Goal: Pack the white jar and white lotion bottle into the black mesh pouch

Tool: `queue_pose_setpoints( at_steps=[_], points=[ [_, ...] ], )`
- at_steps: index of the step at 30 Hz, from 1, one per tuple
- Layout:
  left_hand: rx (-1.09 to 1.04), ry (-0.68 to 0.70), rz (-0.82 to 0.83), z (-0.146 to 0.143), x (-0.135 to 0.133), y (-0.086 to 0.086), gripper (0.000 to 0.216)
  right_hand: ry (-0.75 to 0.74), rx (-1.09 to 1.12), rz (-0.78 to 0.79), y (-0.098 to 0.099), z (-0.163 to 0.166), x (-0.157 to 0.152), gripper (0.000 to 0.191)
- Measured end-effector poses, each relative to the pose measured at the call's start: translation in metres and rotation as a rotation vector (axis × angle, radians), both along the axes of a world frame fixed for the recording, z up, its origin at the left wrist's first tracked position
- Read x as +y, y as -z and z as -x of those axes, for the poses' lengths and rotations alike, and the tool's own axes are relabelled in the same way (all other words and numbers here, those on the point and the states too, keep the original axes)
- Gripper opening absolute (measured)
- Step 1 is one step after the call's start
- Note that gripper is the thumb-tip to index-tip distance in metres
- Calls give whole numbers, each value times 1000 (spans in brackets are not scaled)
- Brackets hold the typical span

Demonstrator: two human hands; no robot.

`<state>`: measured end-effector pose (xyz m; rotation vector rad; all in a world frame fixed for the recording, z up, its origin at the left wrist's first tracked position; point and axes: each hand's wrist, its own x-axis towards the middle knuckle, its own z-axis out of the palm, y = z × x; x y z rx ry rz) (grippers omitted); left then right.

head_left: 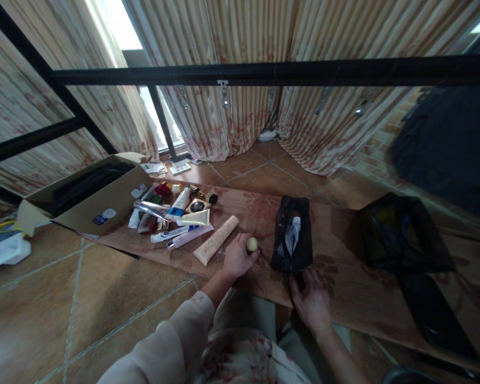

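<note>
My left hand [238,257] is closed around a small round jar with a pale gold lid [252,244], low over the brown patterned cloth. Just left of it lies a beige squeeze tube [216,240]. My right hand [312,300] rests at the near end of a black mesh pouch [278,234], fingers apart, with the fingertips at or touching its edge. The pouch stands unzipped, and a whitish packet [293,234] shows inside. Farther left is a pile of cosmetics, among them a white and blue tube [179,205], a lilac tube [190,237] and a black round compact [197,206].
An open cardboard box [116,205] holding something black stands at the left end of the cloth-covered table [248,205]. On the right are a second black mesh bag [404,232] and a dark flat object [436,314]. A black metal bar [264,73] crosses behind, before striped curtains.
</note>
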<state>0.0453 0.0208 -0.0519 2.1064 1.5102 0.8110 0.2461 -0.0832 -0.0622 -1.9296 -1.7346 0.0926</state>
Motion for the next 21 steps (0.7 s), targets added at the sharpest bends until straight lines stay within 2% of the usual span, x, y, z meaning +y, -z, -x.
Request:
queue_pose_setpoints(
  at_steps=[8,12,14,17,18,20,21],
  points=[
    [-46,-3,1,0,0,-2,36,-13,-2,-3,1,-1,0,26],
    [-180,-1,25,2,-3,-3,37,-11,18,14,2,-1,0,26],
    [-283,-55,46,3,-7,-9,34,-8,27,18,2,0,-1,26],
    [-502,-194,85,2,-17,-31,29,2,25,26,2,0,-1,26],
    [-591,-194,110,1,-22,-42,27,1,25,30,2,0,-1,26],
    [-799,-69,194,-3,-34,-67,25,-7,36,32,4,-1,-1,27],
    [-882,20,287,-5,-41,-79,27,-10,43,29,6,-1,-2,26]
  ],
)
